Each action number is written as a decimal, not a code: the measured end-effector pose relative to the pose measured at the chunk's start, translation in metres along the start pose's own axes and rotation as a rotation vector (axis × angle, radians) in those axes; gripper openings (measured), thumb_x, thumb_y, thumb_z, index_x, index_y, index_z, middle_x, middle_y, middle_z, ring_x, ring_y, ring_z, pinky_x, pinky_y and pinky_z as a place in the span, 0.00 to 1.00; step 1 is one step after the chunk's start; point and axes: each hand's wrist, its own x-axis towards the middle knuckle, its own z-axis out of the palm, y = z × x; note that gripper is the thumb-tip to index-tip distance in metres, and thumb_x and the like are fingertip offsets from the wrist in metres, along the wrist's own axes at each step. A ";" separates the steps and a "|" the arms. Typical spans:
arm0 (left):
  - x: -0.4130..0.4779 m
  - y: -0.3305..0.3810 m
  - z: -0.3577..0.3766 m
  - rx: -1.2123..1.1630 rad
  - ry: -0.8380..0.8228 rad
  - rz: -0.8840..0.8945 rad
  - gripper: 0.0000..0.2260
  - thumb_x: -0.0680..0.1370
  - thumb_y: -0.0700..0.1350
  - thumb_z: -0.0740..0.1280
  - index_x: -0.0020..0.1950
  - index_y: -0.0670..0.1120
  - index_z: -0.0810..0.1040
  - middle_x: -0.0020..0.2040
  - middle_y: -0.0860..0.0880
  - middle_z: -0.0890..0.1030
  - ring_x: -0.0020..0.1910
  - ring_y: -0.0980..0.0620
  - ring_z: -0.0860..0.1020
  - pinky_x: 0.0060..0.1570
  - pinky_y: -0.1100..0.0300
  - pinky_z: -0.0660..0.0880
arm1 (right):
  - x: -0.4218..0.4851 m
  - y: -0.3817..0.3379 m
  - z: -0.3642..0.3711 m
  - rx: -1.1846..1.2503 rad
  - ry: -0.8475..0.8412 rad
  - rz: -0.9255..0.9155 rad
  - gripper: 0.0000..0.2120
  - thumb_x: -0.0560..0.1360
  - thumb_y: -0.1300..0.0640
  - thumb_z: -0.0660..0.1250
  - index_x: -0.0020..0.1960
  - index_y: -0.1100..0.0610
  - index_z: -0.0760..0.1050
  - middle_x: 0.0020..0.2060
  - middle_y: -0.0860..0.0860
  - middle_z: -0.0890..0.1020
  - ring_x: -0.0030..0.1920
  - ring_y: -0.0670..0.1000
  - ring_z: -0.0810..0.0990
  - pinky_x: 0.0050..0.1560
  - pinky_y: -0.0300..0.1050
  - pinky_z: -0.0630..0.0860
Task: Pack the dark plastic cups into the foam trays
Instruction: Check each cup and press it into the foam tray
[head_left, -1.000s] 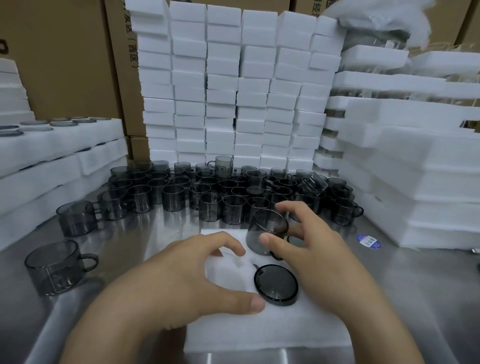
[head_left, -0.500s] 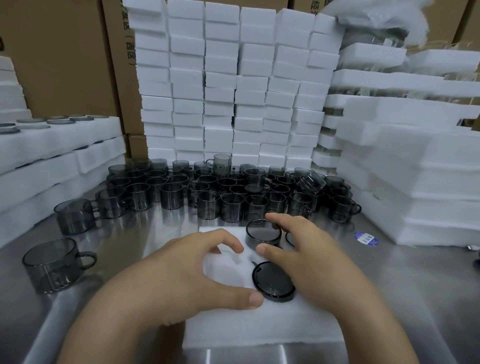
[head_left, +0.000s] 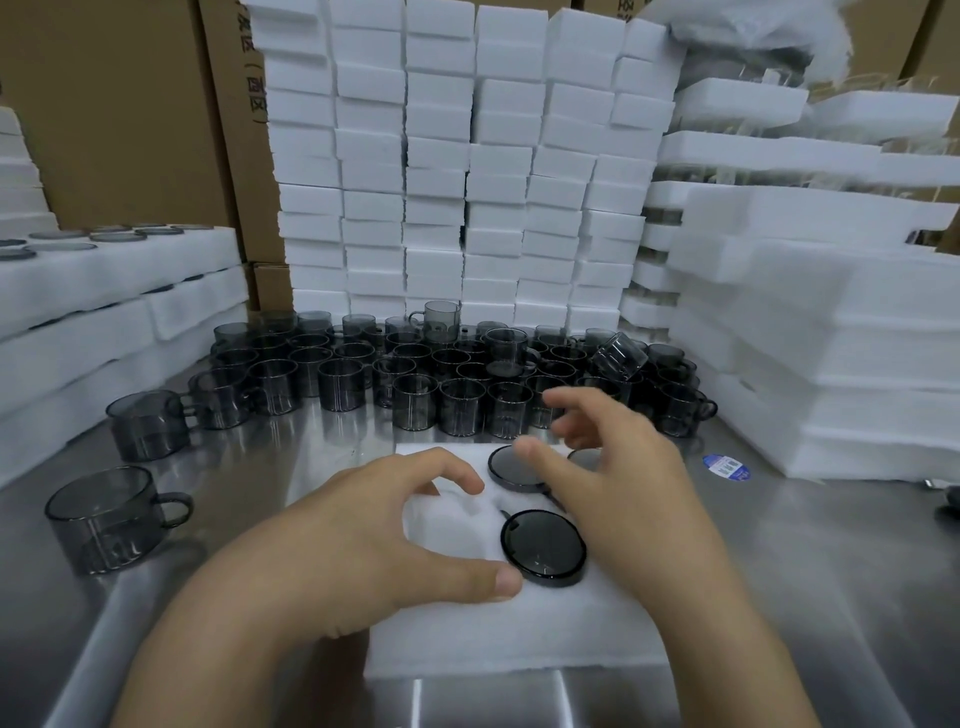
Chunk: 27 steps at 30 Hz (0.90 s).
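Note:
A white foam tray (head_left: 514, 639) lies on the steel table in front of me. Dark cups sit sunk in its pockets, only their round bottoms showing: one (head_left: 543, 548) near the middle, one (head_left: 511, 467) at the far edge, and a third (head_left: 584, 458) partly hidden behind my right hand. My left hand (head_left: 374, 535) rests on the tray with thumb and fingers spread around an empty pocket. My right hand (head_left: 613, 467) hovers over the far cups, fingers loosely spread, holding nothing. Several loose dark cups (head_left: 457, 374) crowd the table behind the tray.
Two larger cups (head_left: 111, 514) (head_left: 148, 423) stand apart at the left. Stacks of white foam blocks (head_left: 457, 171) rise at the back, foam trays (head_left: 831, 338) pile up at the right, and filled trays (head_left: 104, 280) at the left. A blue sticker (head_left: 724, 466) lies right of the tray.
My right hand pushed the cup it held down into the far pocket, then let go and lifted, fingers opening. My left hand stayed on the tray.

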 end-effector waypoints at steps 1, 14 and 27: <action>0.000 0.000 0.000 0.001 0.003 0.002 0.45 0.46 0.83 0.73 0.63 0.78 0.72 0.61 0.70 0.73 0.58 0.67 0.77 0.59 0.61 0.76 | 0.000 -0.001 -0.001 -0.001 0.022 -0.005 0.19 0.78 0.43 0.73 0.68 0.38 0.77 0.56 0.37 0.79 0.57 0.37 0.76 0.52 0.32 0.70; -0.033 -0.019 -0.022 -0.012 0.307 0.047 0.36 0.57 0.84 0.64 0.65 0.80 0.72 0.64 0.75 0.74 0.64 0.70 0.74 0.66 0.51 0.76 | -0.005 0.002 -0.001 -0.154 -0.101 0.063 0.16 0.80 0.44 0.71 0.67 0.40 0.80 0.63 0.40 0.80 0.67 0.47 0.76 0.66 0.51 0.74; -0.036 -0.119 -0.057 0.111 0.642 -0.353 0.19 0.78 0.43 0.79 0.67 0.53 0.81 0.72 0.37 0.74 0.69 0.37 0.74 0.71 0.46 0.71 | -0.003 0.001 -0.001 -0.175 -0.153 0.047 0.12 0.81 0.44 0.70 0.64 0.38 0.80 0.59 0.40 0.80 0.64 0.49 0.78 0.66 0.54 0.74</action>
